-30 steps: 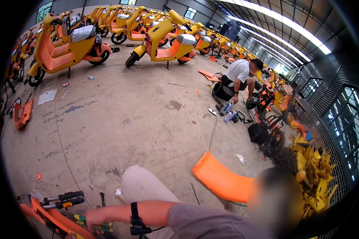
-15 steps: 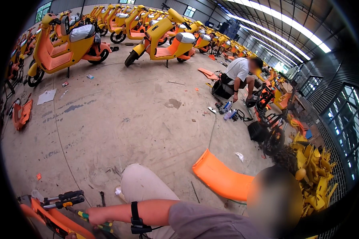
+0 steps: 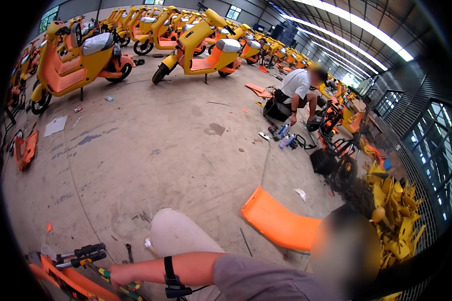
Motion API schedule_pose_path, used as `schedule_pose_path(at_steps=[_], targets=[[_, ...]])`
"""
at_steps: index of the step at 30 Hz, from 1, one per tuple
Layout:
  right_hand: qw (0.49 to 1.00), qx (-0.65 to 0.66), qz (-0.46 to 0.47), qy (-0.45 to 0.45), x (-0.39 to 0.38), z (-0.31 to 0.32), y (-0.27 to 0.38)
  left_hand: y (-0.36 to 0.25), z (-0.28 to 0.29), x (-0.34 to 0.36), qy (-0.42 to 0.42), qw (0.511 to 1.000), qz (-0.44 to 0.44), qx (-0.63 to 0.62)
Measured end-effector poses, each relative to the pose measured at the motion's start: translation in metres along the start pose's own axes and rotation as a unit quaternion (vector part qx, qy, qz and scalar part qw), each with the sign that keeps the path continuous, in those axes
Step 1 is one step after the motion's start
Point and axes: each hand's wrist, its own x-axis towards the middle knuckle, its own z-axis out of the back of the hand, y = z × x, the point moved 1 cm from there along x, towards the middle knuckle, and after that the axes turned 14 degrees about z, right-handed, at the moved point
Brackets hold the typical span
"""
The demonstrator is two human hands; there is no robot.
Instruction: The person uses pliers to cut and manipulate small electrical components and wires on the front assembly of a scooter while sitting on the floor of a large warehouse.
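Observation:
My right hand (image 3: 121,275) reaches across to the lower left, a black strap with a small device (image 3: 175,285) round its forearm. It is closed on a tool with green-and-yellow handles (image 3: 105,273) that looks like pliers; the hand hides part of it. Just beyond lies a black-and-silver twin-tube part (image 3: 83,253), like a scooter's front fork. This sits against an orange scooter body part (image 3: 60,276), cut off by the picture's rim. A loose wrench (image 3: 129,252) lies on the floor beside the hand. My left hand does not show.
A curved orange panel (image 3: 281,223) lies beyond my knee (image 3: 173,228). To its right are a blurred round shape with a dark top (image 3: 344,215) and piled yellow parts (image 3: 399,215). A co-worker (image 3: 296,90) crouches by a stripped scooter (image 3: 339,158). Yellow scooters (image 3: 201,50) stand behind.
The view has shifted slightly. My right hand and the tool stay by the fork-like part, and the tool's yellow front end now shows against it. The co-worker's head has lifted slightly.

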Motion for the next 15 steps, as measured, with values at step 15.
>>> schedule_pose_path(at_steps=[15], targets=[[0.933,0.355,0.047,-0.01,-0.029,-0.01,0.036,-0.002,0.005,-0.004,0.002,1.0,-0.007,-0.022]])
